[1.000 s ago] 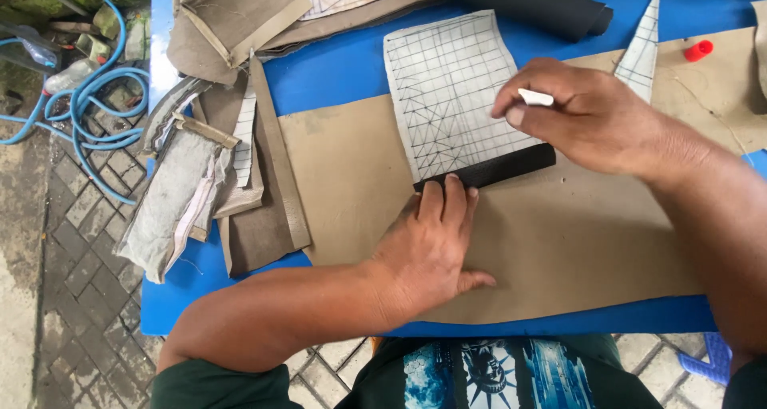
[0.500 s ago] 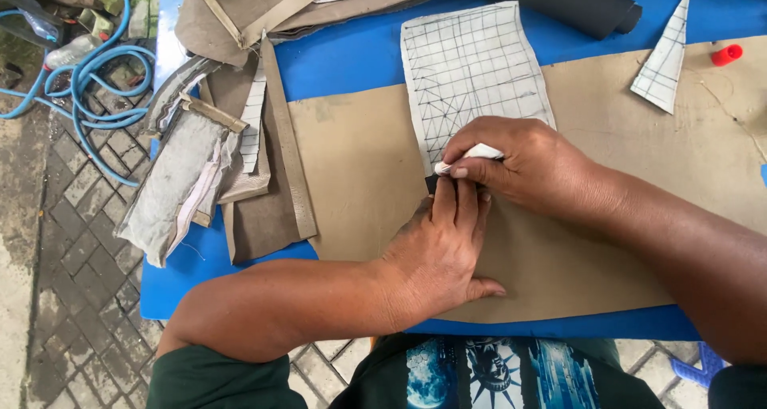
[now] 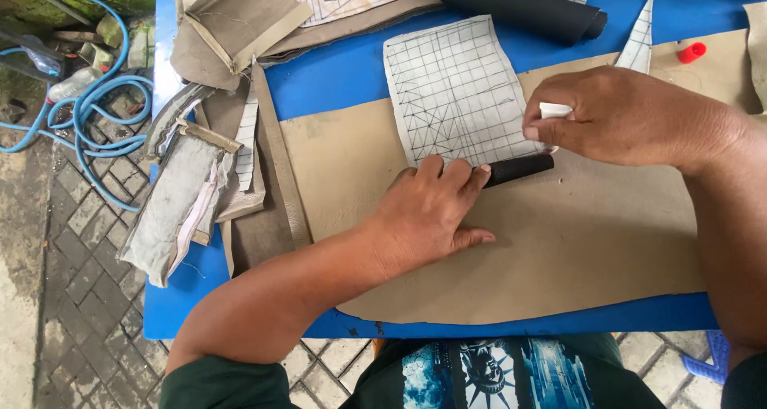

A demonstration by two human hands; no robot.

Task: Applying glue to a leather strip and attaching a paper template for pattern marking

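A large tan leather sheet (image 3: pixel 559 249) lies on the blue table (image 3: pixel 335 77). On it rests a white grid-lined paper pattern (image 3: pixel 459 89). My left hand (image 3: pixel 427 213) presses flat on a narrow black strip (image 3: pixel 519 168) that lies along the pattern's lower edge. My right hand (image 3: pixel 627 117) hovers over the strip's right end, fingers pinched on a small white marker (image 3: pixel 554 110).
A black roll (image 3: pixel 519 8) and a red cap (image 3: pixel 692 52) lie at the back. A pointed grid paper scrap (image 3: pixel 639 45) sits beside them. Leather offcuts and a grey zippered piece (image 3: pixel 172 209) pile at the left. Blue hose (image 3: pixel 88 105) coils on the paving.
My right hand with the white marker has slid from the strip's left part to its right end. My left hand has stayed pressed on the strip.
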